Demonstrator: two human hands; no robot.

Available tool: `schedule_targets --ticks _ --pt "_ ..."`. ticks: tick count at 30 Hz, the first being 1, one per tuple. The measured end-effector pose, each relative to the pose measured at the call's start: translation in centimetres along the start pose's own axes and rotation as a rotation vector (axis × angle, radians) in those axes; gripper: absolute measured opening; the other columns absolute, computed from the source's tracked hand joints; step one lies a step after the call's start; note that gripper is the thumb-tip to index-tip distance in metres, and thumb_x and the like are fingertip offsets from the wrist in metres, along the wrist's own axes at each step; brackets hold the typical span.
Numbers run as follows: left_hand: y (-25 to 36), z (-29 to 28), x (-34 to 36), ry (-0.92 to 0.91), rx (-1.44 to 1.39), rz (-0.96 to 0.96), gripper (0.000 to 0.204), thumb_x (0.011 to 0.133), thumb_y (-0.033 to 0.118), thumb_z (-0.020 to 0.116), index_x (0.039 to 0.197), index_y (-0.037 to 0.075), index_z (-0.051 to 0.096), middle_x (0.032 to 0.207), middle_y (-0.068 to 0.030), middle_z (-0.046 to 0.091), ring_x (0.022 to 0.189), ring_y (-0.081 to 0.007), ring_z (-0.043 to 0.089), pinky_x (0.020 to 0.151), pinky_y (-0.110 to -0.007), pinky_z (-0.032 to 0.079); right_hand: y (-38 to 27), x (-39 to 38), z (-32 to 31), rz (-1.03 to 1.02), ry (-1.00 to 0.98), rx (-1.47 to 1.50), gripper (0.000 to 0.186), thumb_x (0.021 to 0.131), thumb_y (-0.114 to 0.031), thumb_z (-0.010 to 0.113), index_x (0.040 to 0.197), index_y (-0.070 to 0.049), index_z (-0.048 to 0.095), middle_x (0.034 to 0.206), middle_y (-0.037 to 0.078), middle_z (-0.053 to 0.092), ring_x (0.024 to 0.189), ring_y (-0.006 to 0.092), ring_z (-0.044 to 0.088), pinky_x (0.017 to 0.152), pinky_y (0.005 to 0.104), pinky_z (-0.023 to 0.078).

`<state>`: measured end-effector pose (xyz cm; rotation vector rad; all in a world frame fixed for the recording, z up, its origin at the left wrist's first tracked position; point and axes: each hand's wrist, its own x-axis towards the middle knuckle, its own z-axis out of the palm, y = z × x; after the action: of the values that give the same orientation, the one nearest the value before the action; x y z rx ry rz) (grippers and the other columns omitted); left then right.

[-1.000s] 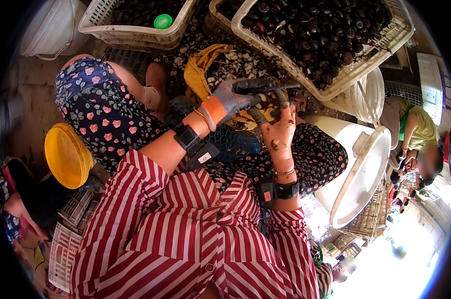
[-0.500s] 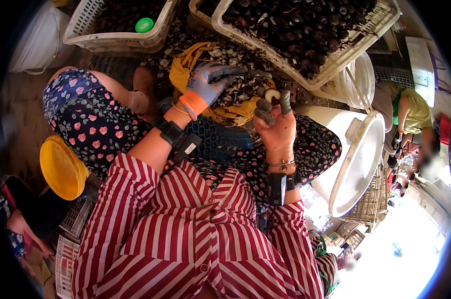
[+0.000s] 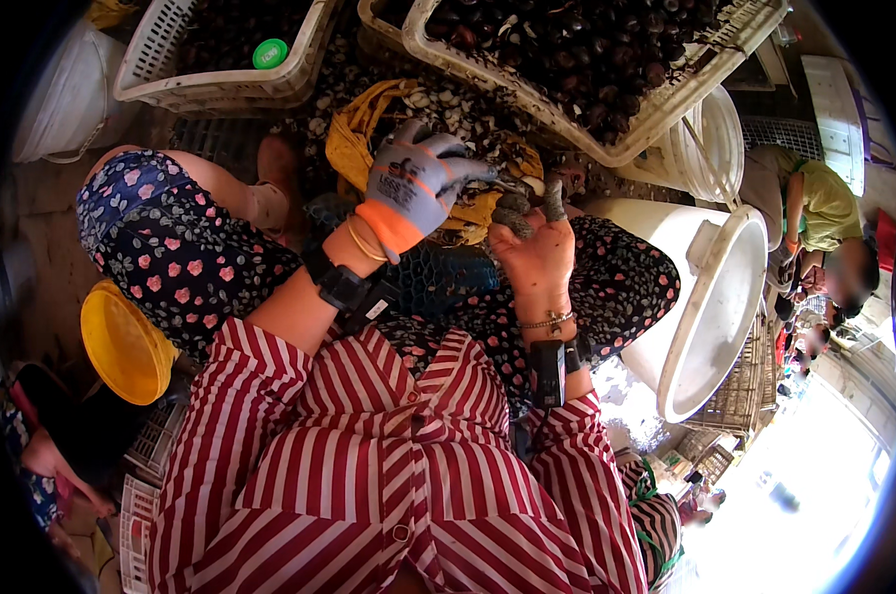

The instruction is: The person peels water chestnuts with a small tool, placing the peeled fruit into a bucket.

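My left hand (image 3: 415,186), in a grey and orange glove, is closed around a slim knife-like tool (image 3: 508,184) that points to the right. My right hand (image 3: 539,247) is bare apart from grey wraps on some fingers. At its fingertips it pinches a small round brown piece with a pale face (image 3: 534,185), partly hidden by the fingers. The tool's tip is close to this piece; whether they touch I cannot tell. Beneath both hands lies a yellow mesh bag (image 3: 474,220) with dark and white scraps around it.
Ahead stands a pale crate (image 3: 606,156) heaped with dark round pieces. Another crate (image 3: 230,91) with a green lid (image 3: 270,53) is at far left. A white bucket (image 3: 666,346) stands at right, a yellow bucket (image 3: 121,342) at left. Another person (image 3: 829,213) bends at far right.
My left hand has come nearer and turned, bringing the tool towards the round piece. My right hand has shifted slightly left, and its fingers now cover more of the piece.
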<state>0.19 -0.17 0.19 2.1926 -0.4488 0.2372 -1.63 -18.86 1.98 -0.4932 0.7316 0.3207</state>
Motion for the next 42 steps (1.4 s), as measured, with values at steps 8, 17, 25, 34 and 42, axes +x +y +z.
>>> schedule_targets --ticks 8,17,25,34,42 --pt "-2.3 1.4 -0.4 -0.002 -0.677 -0.236 0.022 0.079 0.008 0.065 0.101 0.008 0.066 0.092 -0.0040 0.064 0.083 -0.0142 0.061 0.075 -0.026 0.047 0.1 -0.9 0.6 -0.162 -0.201 -0.532 0.023 0.086 -0.018 0.060 0.102 -0.002 0.057 0.077 0.002 0.056 0.059 0.0099 0.045 0.049 0.0223 0.033" --pt "-2.2 1.2 0.1 -0.015 -0.399 0.107 0.023 0.078 0.007 0.065 0.100 0.011 0.067 0.093 -0.0061 0.064 0.082 -0.0163 0.061 0.075 -0.030 0.049 -1.6 -3.0 2.7 -0.361 -0.076 -1.199 0.030 0.079 -0.009 0.065 0.105 0.005 0.056 0.087 0.006 0.063 0.071 0.0109 0.060 0.060 0.0219 0.048" --pt "-1.3 1.1 0.0 -0.038 -0.338 0.104 0.023 0.077 0.007 0.065 0.099 0.010 0.067 0.093 -0.0069 0.065 0.081 -0.0184 0.062 0.072 -0.032 0.051 -1.2 -3.0 3.1 -0.415 -0.115 -1.239 0.037 0.077 -0.006 0.068 0.111 0.003 0.056 0.098 0.007 0.063 0.082 0.0097 0.058 0.070 0.0205 0.047" --pt "-1.4 1.7 -0.4 0.061 -0.680 -0.246 0.024 0.078 0.002 0.062 0.100 0.008 0.067 0.090 -0.0062 0.065 0.077 -0.0159 0.061 0.068 -0.026 0.049 -1.8 -0.4 1.1 -0.810 -0.133 -1.237 0.041 0.076 -0.001 0.067 0.115 0.005 0.053 0.101 0.009 0.061 0.085 0.0143 0.059 0.076 0.0249 0.048" --pt "-3.0 0.0 -0.4 -0.209 -0.424 -0.351 0.022 0.079 0.015 0.066 0.101 0.011 0.067 0.093 -0.0085 0.066 0.075 -0.0189 0.062 0.068 -0.031 0.050 -2.4 -0.6 -0.6 -0.962 -0.201 -1.802 0.043 0.070 -0.001 0.063 0.112 0.005 0.053 0.091 0.013 0.061 0.076 0.0194 0.060 0.069 0.0269 0.049"
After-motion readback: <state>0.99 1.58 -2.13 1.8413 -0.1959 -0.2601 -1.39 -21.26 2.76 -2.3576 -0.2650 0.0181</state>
